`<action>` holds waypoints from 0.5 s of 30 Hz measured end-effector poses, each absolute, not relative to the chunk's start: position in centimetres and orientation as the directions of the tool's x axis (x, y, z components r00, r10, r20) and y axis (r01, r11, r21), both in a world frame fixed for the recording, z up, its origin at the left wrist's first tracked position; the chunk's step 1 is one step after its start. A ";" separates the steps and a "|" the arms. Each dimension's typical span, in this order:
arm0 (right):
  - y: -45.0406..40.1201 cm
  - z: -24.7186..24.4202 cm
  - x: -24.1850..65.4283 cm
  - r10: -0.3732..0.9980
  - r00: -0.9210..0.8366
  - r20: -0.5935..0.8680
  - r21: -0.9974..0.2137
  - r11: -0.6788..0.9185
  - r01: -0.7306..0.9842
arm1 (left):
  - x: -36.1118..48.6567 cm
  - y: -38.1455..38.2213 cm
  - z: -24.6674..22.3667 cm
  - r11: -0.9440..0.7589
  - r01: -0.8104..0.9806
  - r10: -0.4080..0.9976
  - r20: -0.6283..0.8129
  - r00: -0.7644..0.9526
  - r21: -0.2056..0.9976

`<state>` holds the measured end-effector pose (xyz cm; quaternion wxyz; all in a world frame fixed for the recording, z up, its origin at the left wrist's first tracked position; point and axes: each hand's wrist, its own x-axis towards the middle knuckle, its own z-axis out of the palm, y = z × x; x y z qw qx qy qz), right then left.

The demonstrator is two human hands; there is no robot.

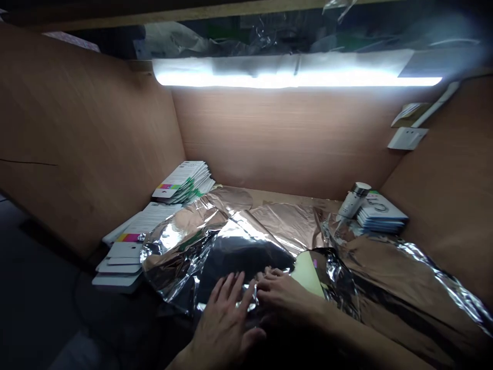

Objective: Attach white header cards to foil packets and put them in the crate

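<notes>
A large, crinkled foil sheet (pixel 265 223), shiny and copper-toned, with a rounded left edge, covers much of the work surface. My left hand (pixel 225 321) lies palm down on its near part, open with fingers spread. Close beside it, my right hand (pixel 283 293) has its fingers bent together at the foil; the thumb and fingertips are partly hidden. A pale yellow card (pixel 308 272) sticks out just beyond the right wrist, against a fold of the foil. More copper foil (pixel 404 277) stretches out to the right, past my right forearm.
Stacks of printed white cards (pixel 188 180) and plain-backed ones (pixel 121 264) stand along the left wall. At the back right, a white bottle with a silver cap (pixel 352 200) leans by a card stack (pixel 383 210). A lit tube (pixel 296 81) hangs above; a wall socket (pixel 408 139) is at right.
</notes>
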<state>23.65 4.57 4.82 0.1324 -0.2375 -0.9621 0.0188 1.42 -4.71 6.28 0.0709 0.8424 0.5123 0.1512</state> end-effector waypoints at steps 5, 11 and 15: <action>10.6 9.1 25.1 0.941 -0.338 -0.023 -0.418 0.298 0.858 | 0.0 -5.1 -0.6 -0.366 0.895 0.928 0.029 0.371 0.254; 15.9 15.3 21.9 0.834 -0.497 -0.240 -0.732 0.181 0.657 | -0.5 -5.7 -0.9 -0.382 0.909 0.893 0.319 0.317 0.166; 17.8 21.1 16.0 0.836 -0.536 -0.114 -0.913 0.124 0.388 | -2.1 -4.6 2.3 -0.324 0.932 0.757 0.635 0.154 0.160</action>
